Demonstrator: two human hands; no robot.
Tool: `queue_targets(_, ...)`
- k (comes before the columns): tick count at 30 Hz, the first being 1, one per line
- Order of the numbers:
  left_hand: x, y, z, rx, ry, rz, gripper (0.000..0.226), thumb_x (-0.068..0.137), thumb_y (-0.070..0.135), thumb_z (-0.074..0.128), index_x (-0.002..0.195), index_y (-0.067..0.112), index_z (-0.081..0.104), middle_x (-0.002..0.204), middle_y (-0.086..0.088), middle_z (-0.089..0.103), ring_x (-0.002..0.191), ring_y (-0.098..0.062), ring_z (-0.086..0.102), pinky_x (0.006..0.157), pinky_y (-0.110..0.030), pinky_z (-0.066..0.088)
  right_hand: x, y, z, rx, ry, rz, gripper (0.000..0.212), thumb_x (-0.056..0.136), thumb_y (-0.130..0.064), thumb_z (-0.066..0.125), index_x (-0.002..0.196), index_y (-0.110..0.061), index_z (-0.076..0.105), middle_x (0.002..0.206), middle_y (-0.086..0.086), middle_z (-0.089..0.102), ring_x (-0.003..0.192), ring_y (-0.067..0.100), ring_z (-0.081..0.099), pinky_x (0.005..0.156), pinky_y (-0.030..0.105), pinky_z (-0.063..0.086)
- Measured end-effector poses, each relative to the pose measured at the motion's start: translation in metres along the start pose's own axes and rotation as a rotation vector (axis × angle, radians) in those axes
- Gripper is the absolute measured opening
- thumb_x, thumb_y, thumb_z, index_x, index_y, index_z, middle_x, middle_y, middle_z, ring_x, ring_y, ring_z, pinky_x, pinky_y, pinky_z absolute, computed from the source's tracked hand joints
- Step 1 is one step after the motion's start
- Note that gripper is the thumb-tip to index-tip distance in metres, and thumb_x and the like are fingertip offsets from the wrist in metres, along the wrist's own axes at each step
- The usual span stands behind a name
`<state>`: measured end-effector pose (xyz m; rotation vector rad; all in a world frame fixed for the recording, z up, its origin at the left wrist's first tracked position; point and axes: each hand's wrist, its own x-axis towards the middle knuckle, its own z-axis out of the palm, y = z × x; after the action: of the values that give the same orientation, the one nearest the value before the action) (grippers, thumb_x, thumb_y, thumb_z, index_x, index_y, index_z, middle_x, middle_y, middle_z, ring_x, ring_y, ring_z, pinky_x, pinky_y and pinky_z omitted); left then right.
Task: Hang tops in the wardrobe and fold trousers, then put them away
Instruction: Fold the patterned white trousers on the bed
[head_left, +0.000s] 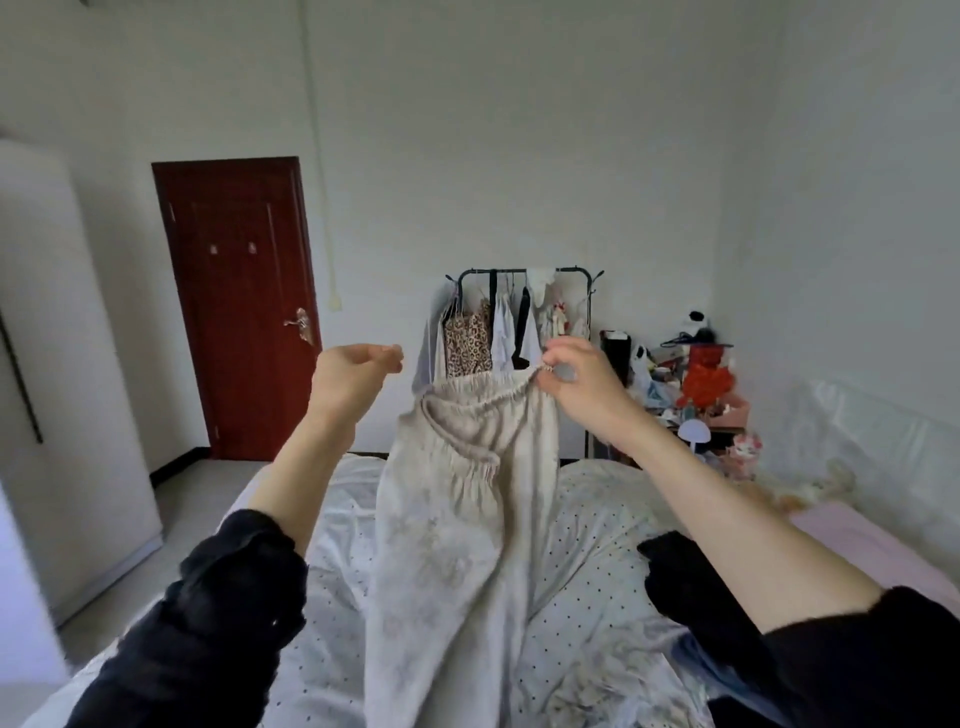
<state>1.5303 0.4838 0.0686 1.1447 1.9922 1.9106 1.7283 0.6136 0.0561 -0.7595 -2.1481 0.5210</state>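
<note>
Trousers: pale, faintly patterned, elastic waist, held up in the air over the bed, legs trailing down onto the dotted sheet. We pinch the waistband at its right end with our right hand, fingers closed on the gathered edge. Our left hand is apart from the cloth, fingers loosely curled, gripping nothing; the left end of the waistband sags toward it.

Beyond the hands: a clothes rail against the far wall with tops already hung, a cluttered side table to its right, a red door to the left.

Risk, as we judge it: with only one corner held, the trousers may twist or slip from the pinch, so the fold starts crooked.
</note>
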Motion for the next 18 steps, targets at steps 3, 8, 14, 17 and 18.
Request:
queue_targets(3, -0.009, -0.004, 0.009, 0.106, -0.223, 0.112, 0.014, 0.083, 0.037, 0.068, 0.084, 0.023, 0.067, 0.088, 0.013, 0.066, 0.084, -0.002, 0.06, 0.071, -0.015, 0.043, 0.011, -0.011, 0.011, -0.065, -0.017, -0.049, 0.009, 0.092, -0.014, 0.054, 0.095, -0.02, 0.059, 0.144, 0.0, 0.039, 0.136, 0.018, 0.028, 0.113, 0.035, 0.017)
queue_targets(8, -0.023, -0.02, 0.024, 0.345, -0.435, 0.155, 0.039, 0.075, 0.045, 0.073, 0.106, 0.024, 0.065, 0.094, 0.013, 0.063, 0.076, 0.004, 0.055, 0.067, -0.014, 0.042, 0.026, -0.021, 0.021, -0.093, -0.029, -0.096, 0.011, 0.092, -0.015, 0.053, 0.089, -0.025, 0.057, 0.142, -0.002, 0.04, 0.136, 0.018, 0.029, 0.114, 0.041, 0.019)
queue_targets(14, -0.033, -0.041, 0.034, 0.329, -0.352, 0.156, 0.021, 0.074, 0.056, 0.068, 0.084, 0.039, 0.063, 0.091, 0.013, 0.067, 0.089, -0.005, 0.062, 0.09, -0.036, 0.049, 0.039, -0.022, 0.017, -0.043, 0.022, -0.096, 0.009, 0.089, -0.014, 0.057, 0.088, -0.02, 0.064, 0.138, -0.002, 0.045, 0.131, 0.015, 0.035, 0.1, 0.023, 0.02)
queue_targets(17, -0.036, -0.045, 0.045, 0.337, -0.356, 0.106, 0.035, 0.071, 0.061, 0.067, 0.093, 0.036, 0.059, 0.089, 0.015, 0.064, 0.086, -0.006, 0.061, 0.086, -0.031, 0.047, 0.042, -0.02, 0.019, -0.049, 0.041, -0.084, 0.012, 0.088, -0.015, 0.058, 0.082, -0.025, 0.059, 0.137, -0.003, 0.047, 0.128, 0.014, 0.039, 0.096, 0.022, 0.022)
queue_targets(18, -0.037, -0.049, 0.05, 0.379, -0.378, 0.086, 0.04, 0.072, 0.059, 0.069, 0.1, 0.033, 0.057, 0.091, 0.013, 0.063, 0.089, -0.008, 0.06, 0.085, -0.03, 0.046, 0.043, -0.02, 0.02, -0.036, 0.05, -0.081, 0.011, 0.089, -0.016, 0.058, 0.082, -0.025, 0.059, 0.136, -0.002, 0.048, 0.124, 0.013, 0.042, 0.093, 0.022, 0.024)
